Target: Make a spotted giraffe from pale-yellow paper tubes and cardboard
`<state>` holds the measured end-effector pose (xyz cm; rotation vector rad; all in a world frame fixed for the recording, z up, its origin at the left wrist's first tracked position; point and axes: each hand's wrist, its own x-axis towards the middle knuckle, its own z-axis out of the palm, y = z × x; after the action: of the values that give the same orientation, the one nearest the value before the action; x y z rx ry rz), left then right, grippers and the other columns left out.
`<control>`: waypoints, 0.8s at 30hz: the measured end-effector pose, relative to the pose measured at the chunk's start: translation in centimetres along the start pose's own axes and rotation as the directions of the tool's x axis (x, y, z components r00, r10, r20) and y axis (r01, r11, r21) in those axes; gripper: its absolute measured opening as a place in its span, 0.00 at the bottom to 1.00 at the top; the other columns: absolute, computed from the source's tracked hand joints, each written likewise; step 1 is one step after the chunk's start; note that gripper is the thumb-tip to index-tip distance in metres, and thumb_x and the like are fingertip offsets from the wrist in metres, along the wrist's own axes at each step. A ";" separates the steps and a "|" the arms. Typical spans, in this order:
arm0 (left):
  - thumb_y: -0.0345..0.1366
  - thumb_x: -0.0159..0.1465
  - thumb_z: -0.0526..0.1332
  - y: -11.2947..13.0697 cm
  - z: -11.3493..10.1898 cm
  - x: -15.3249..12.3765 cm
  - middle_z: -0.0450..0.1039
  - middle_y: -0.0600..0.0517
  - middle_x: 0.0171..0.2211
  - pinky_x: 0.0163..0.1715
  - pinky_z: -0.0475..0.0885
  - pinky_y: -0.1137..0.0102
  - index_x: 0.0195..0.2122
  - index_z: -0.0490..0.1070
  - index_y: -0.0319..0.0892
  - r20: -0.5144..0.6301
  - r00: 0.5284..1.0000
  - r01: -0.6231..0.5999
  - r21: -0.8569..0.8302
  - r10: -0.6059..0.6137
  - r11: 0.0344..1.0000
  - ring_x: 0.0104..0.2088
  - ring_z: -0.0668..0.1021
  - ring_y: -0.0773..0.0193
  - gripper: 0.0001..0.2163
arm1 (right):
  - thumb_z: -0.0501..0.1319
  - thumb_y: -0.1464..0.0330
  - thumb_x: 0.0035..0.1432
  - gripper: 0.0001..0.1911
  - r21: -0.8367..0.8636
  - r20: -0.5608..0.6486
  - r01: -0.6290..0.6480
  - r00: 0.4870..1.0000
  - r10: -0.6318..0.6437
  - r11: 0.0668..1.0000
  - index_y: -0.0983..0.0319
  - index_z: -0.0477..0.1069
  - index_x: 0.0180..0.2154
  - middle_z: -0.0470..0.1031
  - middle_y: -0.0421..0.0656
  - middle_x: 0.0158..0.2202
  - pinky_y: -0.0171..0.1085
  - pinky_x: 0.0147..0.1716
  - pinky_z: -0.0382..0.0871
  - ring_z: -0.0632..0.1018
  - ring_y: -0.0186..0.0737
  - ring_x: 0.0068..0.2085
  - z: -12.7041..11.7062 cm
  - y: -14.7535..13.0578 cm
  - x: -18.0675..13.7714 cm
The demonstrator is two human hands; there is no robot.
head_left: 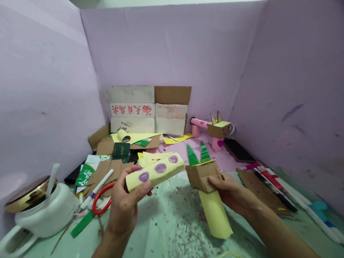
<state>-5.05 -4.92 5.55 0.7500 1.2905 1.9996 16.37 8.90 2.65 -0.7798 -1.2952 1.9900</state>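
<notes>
My left hand [123,206] is closed around a yellow paper tube [153,172] with purple spots, held tilted above the table. In my right hand [234,190] is a cardboard animal head [203,176] with two green pointed ears [198,153], pinched at its side. A plain yellow paper tube [216,214] hangs below the head and looks joined to it. The spotted tube's right end comes close to the head; whether they touch I cannot tell. Behind, at the back right, stands a pink cardboard animal [213,129] with pointed ears and a similar box-shaped head.
Left lie red-handled scissors [101,198], a white marker [101,182], cardboard scraps and a white teapot [47,210]. Right are several markers [274,180], a cardboard piece [261,191] and a dark phone [237,150]. A folded carton [148,109] leans at the back. Purple panels [170,44] enclose the table.
</notes>
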 end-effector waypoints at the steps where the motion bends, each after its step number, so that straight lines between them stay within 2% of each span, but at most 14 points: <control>1: 0.36 0.42 0.73 0.0 0.0 -0.1 0.73 0.55 0.28 0.21 0.72 0.75 0.40 0.68 0.41 0.015 1.000 -0.017 -0.001 0.017 1.000 0.24 0.74 0.67 0.24 | 0.75 0.60 0.35 0.28 0.080 0.000 0.026 1.000 -0.026 0.996 0.61 0.74 0.40 0.81 0.43 0.35 0.40 0.38 0.72 0.79 0.44 0.34 -0.6 -0.3 -0.1; 4: 0.36 0.44 0.73 0.1 0.0 -0.5 0.73 0.55 0.28 0.22 0.71 0.75 0.40 0.68 0.42 0.034 0.999 -0.035 0.007 0.035 0.999 0.24 0.74 0.67 0.22 | 0.75 0.60 0.31 0.29 0.199 -0.039 0.083 0.996 -0.077 0.976 0.57 0.76 0.40 0.82 0.41 0.34 0.44 0.42 0.72 0.80 0.47 0.36 -2.1 -0.7 -0.2; 8: 0.36 0.43 0.73 0.1 0.1 -0.9 0.73 0.55 0.27 0.20 0.71 0.75 0.39 0.69 0.43 0.026 1.000 -0.009 0.012 0.009 1.000 0.23 0.73 0.67 0.22 | 0.74 0.57 0.31 0.26 0.169 -0.024 0.115 0.993 -0.113 0.979 0.57 0.78 0.36 0.83 0.43 0.34 0.49 0.43 0.73 0.81 0.52 0.37 -3.1 -0.3 0.1; 14: 0.36 0.43 0.73 0.0 0.1 -1.0 0.72 0.54 0.29 0.21 0.71 0.74 0.40 0.69 0.42 0.023 1.000 -0.010 0.074 0.009 0.997 0.25 0.73 0.67 0.22 | 0.72 0.56 0.33 0.30 0.118 0.012 0.147 0.989 -0.150 0.982 0.57 0.77 0.42 0.83 0.45 0.37 0.53 0.49 0.71 0.81 0.56 0.42 -2.8 -0.1 0.1; 19: 0.38 0.43 0.73 -0.4 -0.4 -0.8 0.72 0.54 0.28 0.22 0.70 0.73 0.41 0.68 0.42 0.058 0.998 -0.007 0.130 -0.001 0.992 0.24 0.73 0.66 0.25 | 0.71 0.55 0.34 0.34 0.121 0.011 0.176 0.984 -0.179 0.977 0.59 0.75 0.47 0.83 0.48 0.38 0.57 0.48 0.70 0.80 0.60 0.44 -2.3 -0.3 -0.1; 24: 0.39 0.44 0.73 -0.6 -0.4 -0.9 0.72 0.55 0.26 0.22 0.69 0.72 0.42 0.68 0.43 0.066 0.998 0.001 0.137 -0.010 0.991 0.24 0.73 0.65 0.24 | 0.72 0.58 0.35 0.32 0.083 -0.038 0.277 0.961 -0.275 0.957 0.60 0.74 0.46 0.82 0.49 0.41 0.56 0.50 0.69 0.79 0.60 0.46 -1.6 -0.3 -0.2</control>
<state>-4.70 -5.66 4.77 0.8689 1.3996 1.8797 17.79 9.72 2.44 -0.5478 -1.2205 1.7932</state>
